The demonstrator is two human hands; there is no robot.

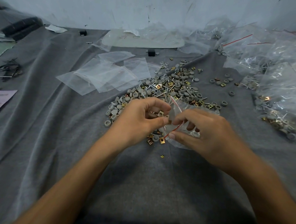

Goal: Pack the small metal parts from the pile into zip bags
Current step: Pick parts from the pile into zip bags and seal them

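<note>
Filling step: just near of the pile [168, 89], the right hand [205, 133] pinches the zip bag [185, 107] at its mouth while the left hand [139, 120] pinches a small part [169, 121] there. The next move probably calls for dropping it cleanly inside.

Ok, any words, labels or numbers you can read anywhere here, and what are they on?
No text here can be read.
Sheet: printed lines, too blurred.
Board: faint red handwriting, illegible.
Bag in the right hand: red seal line only, no print.
Parts: too small to show any marks.
</note>
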